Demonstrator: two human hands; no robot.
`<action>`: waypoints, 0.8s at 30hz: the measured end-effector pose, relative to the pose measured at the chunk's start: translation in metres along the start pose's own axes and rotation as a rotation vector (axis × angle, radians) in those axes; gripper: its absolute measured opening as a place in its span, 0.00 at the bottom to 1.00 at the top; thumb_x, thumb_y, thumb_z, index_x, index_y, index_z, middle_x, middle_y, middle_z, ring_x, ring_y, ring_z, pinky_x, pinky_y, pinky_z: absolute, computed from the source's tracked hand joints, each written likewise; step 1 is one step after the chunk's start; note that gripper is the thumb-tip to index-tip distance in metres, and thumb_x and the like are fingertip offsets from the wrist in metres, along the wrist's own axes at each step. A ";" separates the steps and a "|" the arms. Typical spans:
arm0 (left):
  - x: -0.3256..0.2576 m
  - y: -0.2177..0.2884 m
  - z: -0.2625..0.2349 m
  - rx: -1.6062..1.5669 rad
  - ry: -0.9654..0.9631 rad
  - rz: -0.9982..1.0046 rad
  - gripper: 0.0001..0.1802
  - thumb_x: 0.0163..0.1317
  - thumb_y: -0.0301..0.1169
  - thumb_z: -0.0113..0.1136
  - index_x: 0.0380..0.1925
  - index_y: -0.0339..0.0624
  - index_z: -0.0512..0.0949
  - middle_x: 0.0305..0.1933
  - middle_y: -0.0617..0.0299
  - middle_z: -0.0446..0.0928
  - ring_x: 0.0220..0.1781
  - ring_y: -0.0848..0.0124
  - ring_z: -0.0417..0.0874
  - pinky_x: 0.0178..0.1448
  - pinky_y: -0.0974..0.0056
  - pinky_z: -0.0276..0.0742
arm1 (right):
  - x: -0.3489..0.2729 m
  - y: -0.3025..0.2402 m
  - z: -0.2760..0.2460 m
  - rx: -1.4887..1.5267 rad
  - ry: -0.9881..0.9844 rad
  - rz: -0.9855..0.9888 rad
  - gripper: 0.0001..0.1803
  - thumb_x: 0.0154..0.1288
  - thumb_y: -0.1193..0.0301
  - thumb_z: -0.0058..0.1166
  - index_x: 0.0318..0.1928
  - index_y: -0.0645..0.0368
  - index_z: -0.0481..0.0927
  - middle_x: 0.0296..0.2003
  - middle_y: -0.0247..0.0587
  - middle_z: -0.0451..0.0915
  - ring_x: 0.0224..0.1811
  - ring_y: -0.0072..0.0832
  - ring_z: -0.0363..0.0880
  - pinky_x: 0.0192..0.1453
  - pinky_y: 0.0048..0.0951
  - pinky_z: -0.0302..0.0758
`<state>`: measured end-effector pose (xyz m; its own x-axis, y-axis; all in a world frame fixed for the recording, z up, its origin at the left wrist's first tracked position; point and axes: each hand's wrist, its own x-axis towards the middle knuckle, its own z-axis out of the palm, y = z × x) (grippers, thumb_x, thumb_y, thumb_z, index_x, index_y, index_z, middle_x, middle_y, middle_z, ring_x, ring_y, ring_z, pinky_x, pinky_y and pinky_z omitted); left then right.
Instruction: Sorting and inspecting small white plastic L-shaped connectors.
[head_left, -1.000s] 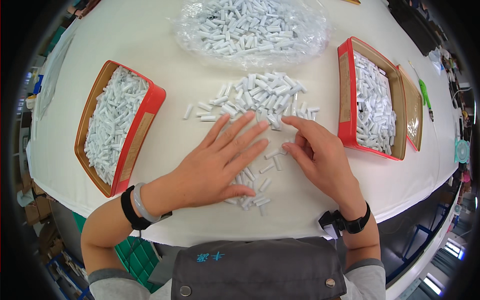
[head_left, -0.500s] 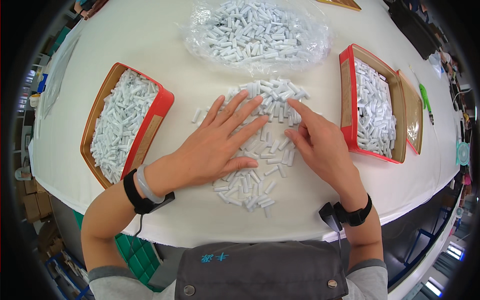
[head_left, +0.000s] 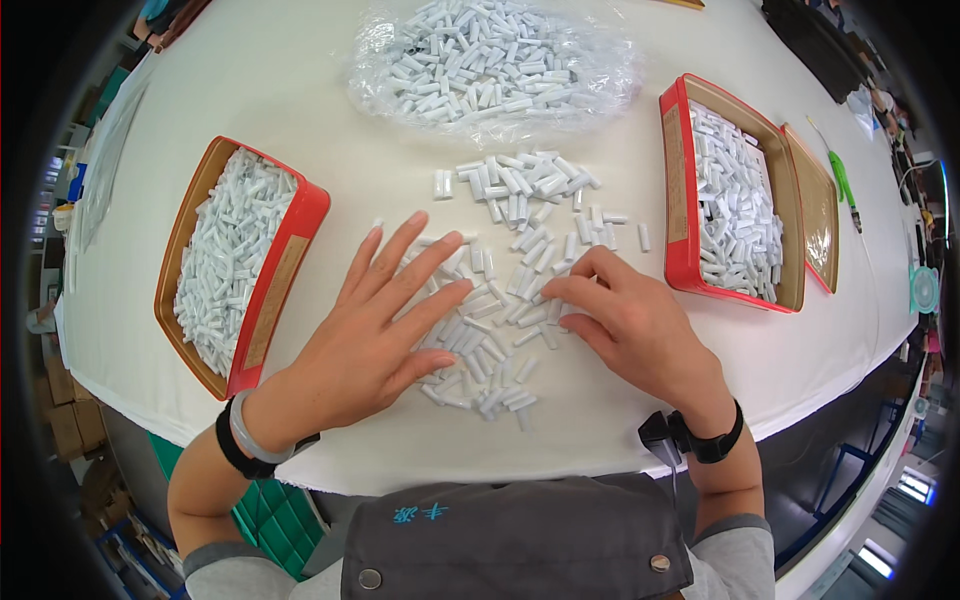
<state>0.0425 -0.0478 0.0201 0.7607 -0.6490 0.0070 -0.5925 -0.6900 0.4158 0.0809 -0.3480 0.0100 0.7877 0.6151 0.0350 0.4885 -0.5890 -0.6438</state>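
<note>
Many small white plastic tube-like pieces (head_left: 483,358) lie loosely spread on the cream tabletop between my hands. My left hand (head_left: 365,335) is over the left side of the spread, its fingers stretched and apart, hiding some pieces beneath them. On the right side, my right hand (head_left: 630,310) has bent fingers, with a gap between index fingertip and thumb; its fingertips are at the pieces' edge and nothing shows held. A denser heap of the same white pieces (head_left: 540,175) sits just beyond both hands.
Red tins full of white pieces stand on both sides, the left tin (head_left: 318,215) and the right tin (head_left: 682,190). A clear plastic bag (head_left: 610,85) of pieces lies at the far side. Beyond the right tin are a gold-coloured lid (head_left: 822,225) and a green-handled tool (head_left: 840,180).
Both hands have drawn nearer to me, the left also leftward. Pieces from the far heap have spread toward me, and the right hand's fingers have bent more.
</note>
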 end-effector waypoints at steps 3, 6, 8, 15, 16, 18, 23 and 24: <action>-0.016 0.009 -0.005 -0.110 0.104 -0.054 0.29 0.63 0.30 0.69 0.65 0.39 0.77 0.80 0.43 0.61 0.84 0.42 0.57 0.82 0.37 0.53 | -0.002 0.004 0.004 -0.022 -0.053 -0.042 0.13 0.64 0.78 0.63 0.49 0.57 0.82 0.39 0.40 0.77 0.38 0.41 0.82 0.40 0.41 0.78; -0.037 0.019 -0.003 -0.168 0.271 -0.124 0.23 0.62 0.23 0.69 0.58 0.36 0.80 0.73 0.43 0.71 0.76 0.43 0.70 0.73 0.45 0.72 | -0.006 0.007 0.002 -0.015 -0.075 -0.018 0.13 0.63 0.78 0.64 0.49 0.57 0.82 0.39 0.40 0.77 0.38 0.42 0.82 0.40 0.41 0.78; -0.049 0.028 0.000 -0.259 0.322 -0.181 0.21 0.63 0.22 0.68 0.57 0.36 0.81 0.69 0.44 0.75 0.70 0.44 0.76 0.68 0.49 0.76 | -0.007 0.005 0.001 -0.028 -0.079 -0.013 0.13 0.62 0.77 0.65 0.48 0.57 0.82 0.39 0.40 0.78 0.38 0.42 0.82 0.40 0.41 0.78; -0.059 0.041 0.022 -1.071 0.358 -0.412 0.15 0.75 0.23 0.58 0.58 0.31 0.80 0.58 0.47 0.83 0.54 0.59 0.88 0.59 0.60 0.84 | -0.010 0.005 -0.002 -0.065 -0.081 -0.094 0.11 0.61 0.77 0.66 0.44 0.57 0.82 0.39 0.40 0.79 0.37 0.41 0.83 0.39 0.40 0.78; -0.058 0.042 0.023 -1.071 0.363 -0.410 0.15 0.75 0.23 0.58 0.58 0.31 0.80 0.58 0.47 0.83 0.54 0.59 0.88 0.59 0.60 0.84 | -0.011 0.007 0.000 -0.068 -0.063 -0.103 0.11 0.61 0.77 0.67 0.44 0.58 0.82 0.38 0.40 0.80 0.37 0.42 0.83 0.38 0.40 0.78; -0.054 0.042 0.026 -1.369 0.303 -0.471 0.16 0.78 0.25 0.55 0.60 0.27 0.77 0.56 0.48 0.83 0.55 0.63 0.88 0.60 0.60 0.85 | -0.016 0.010 0.002 -0.079 -0.046 -0.104 0.11 0.60 0.77 0.67 0.43 0.58 0.82 0.37 0.40 0.80 0.36 0.42 0.83 0.38 0.40 0.78; -0.028 0.043 0.025 -1.573 0.216 -0.536 0.17 0.77 0.25 0.54 0.61 0.27 0.76 0.55 0.44 0.84 0.52 0.59 0.89 0.59 0.57 0.87 | -0.022 0.006 0.005 0.249 0.051 0.056 0.07 0.68 0.76 0.66 0.43 0.61 0.82 0.34 0.34 0.80 0.31 0.25 0.82 0.32 0.28 0.76; -0.022 0.043 0.025 -1.617 0.182 -0.553 0.17 0.77 0.25 0.54 0.61 0.27 0.76 0.56 0.44 0.84 0.53 0.60 0.89 0.59 0.57 0.87 | -0.021 0.000 0.004 0.244 0.049 0.053 0.07 0.68 0.76 0.66 0.43 0.61 0.82 0.34 0.34 0.80 0.31 0.25 0.82 0.32 0.28 0.76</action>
<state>-0.0066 -0.0714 0.0154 0.8525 -0.3431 -0.3943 0.4919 0.2713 0.8273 0.0627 -0.3587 0.0060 0.8299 0.5571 0.0297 0.3458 -0.4719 -0.8110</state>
